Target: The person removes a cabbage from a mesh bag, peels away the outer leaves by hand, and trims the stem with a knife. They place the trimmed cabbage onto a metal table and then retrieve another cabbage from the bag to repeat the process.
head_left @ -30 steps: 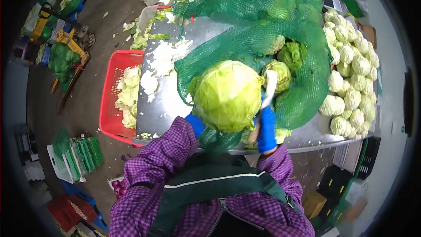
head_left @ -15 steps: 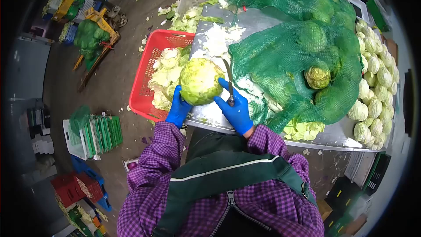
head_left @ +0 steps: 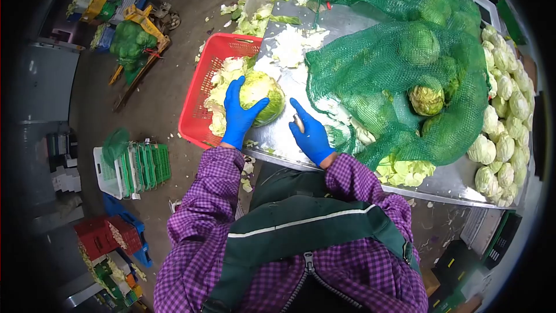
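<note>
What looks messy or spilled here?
Loose leaf scraps lie scattered on the floor around the red crate, not inside it. The left hand grips a cabbage by the crate.

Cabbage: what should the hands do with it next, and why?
Probably strip its loose outer leaves into the red basket. The left hand grips the cabbage at the table edge, right by that basket, which already holds trimmed leaves, while the right hand rests on the table.
</note>
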